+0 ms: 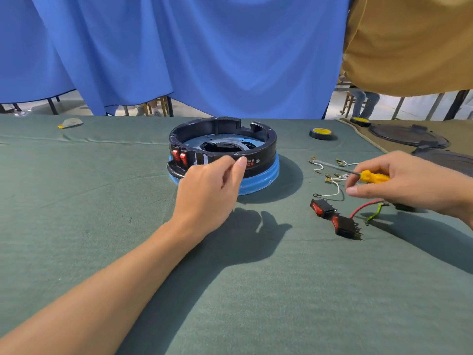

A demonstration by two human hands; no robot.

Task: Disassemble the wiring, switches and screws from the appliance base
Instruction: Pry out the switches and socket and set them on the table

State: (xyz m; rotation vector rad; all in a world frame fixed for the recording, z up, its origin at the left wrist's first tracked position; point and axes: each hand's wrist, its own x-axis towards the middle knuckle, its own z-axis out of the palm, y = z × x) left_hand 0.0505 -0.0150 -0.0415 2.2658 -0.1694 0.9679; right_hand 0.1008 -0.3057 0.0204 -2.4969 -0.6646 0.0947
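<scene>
**Location.** The base (222, 147) stands on the cloth-covered table (102, 201), open side up, a black ring on a blue skirt. Two red switches (179, 157) sit in its left front wall. To the right of the base lie the removed parts: white wires (332, 179), two loose switches (332, 216), a red wire (363, 207) and a green wire (375, 212). A tape roll (321, 133) lies right of the base, further back.

**Hands.** My left hand (210, 190) is at the base's front wall, fingers curled, thumb tip against the rim. I cannot tell whether it pinches anything small. My right hand (404, 180), well right of the base, grips the screwdriver (368, 175) by its yellow handle, shaft pointing toward the base.

**Handling.**
- I judge the base to be stiff moulded plastic and light, so it is likely to slide on the cloth under tool pressure. Brace it by the outer wall, not the thin notched rim.
- The seated switches probably snap in; press them from inside the ring.
- The wires are limp. Lift them by the terminals.

**Not visible.**
- The rear of the seated switches, and any wiring on them, is hidden by the wall.
- A dark mass inside the base cannot be identified.
- No screw heads are clear enough to count.
- The printing on the front wall is partly covered by my left hand.
</scene>
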